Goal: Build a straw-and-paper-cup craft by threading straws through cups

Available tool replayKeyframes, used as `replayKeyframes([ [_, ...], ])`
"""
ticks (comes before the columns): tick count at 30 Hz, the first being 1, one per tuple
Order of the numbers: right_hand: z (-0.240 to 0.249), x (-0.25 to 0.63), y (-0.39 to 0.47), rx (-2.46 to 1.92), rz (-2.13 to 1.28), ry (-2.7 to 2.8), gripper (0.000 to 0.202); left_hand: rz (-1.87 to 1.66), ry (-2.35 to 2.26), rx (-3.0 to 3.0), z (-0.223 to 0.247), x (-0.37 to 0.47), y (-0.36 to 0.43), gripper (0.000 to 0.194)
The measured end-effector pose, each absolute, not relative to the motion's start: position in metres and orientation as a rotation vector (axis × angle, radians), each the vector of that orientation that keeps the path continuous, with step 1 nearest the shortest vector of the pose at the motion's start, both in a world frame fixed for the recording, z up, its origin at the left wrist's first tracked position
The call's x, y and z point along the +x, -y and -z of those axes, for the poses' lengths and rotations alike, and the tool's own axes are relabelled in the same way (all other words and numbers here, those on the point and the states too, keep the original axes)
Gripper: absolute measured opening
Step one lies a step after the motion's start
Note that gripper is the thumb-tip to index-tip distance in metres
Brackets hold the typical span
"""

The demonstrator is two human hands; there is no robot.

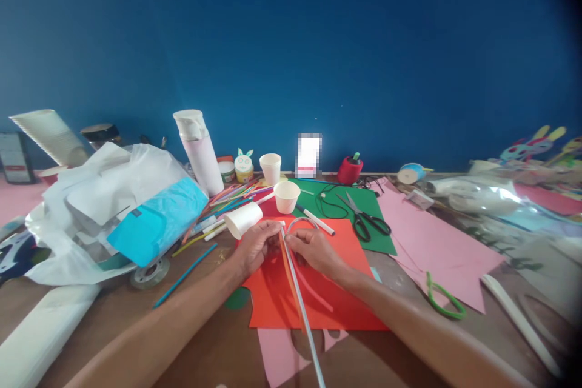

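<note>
**Hands meet over red paper**

Blue wall stands behind a cluttered brown worktop [213, 345]. On it lies a red paper sheet [336, 309], under both hands. The left hand [257, 245] and right hand [313, 248] meet fingertip to fingertip, each grip pinched on the far end of a long white strip [302, 309] that runs back toward the person. Just beyond the left grip lies a tipped paper cup [243, 219]; black scissors [366, 218] lie beyond the right.

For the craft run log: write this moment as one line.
left hand: pinching orange strip | right hand: holding clear ruler | under: red sheet | nearby: tipped paper cup, scissors
</note>
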State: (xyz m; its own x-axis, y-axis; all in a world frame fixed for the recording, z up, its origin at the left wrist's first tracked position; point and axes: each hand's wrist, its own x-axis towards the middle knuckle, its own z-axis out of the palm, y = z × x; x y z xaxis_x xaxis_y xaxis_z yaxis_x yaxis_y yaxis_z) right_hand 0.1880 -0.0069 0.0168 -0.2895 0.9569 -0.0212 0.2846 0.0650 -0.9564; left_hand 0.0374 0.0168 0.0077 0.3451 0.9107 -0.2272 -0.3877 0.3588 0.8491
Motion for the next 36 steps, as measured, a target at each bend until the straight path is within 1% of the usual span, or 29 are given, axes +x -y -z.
replayKeyframes([
  [3, -0.019, 0.190, 0.006, -1.222, -1.292, 1.628, 0.036, -0.970, -0.798, 0.773, -0.011, 0.037, -0.017, 0.017],
  [10, -0.012, 0.191, 0.003, -1.194, -1.367, 1.593, 0.027, -1.001, -0.806, 0.747, -0.008, 0.038, -0.018, 0.015],
  [20, -0.008, 0.191, 0.001, -1.209, -1.438, 1.539, 0.024, -0.953, -0.791, 0.756, -0.003, 0.036, -0.022, 0.018],
  [26, -0.008, 0.190, 0.003, -1.248, -1.402, 1.542, 0.025, -0.925, -0.748, 0.787, -0.003, 0.037, -0.021, 0.023],
  [36, -0.004, 0.188, 0.003, -1.237, -1.400, 1.544, 0.026, -0.926, -0.779, 0.814, -0.004, 0.038, -0.019, 0.018],
])
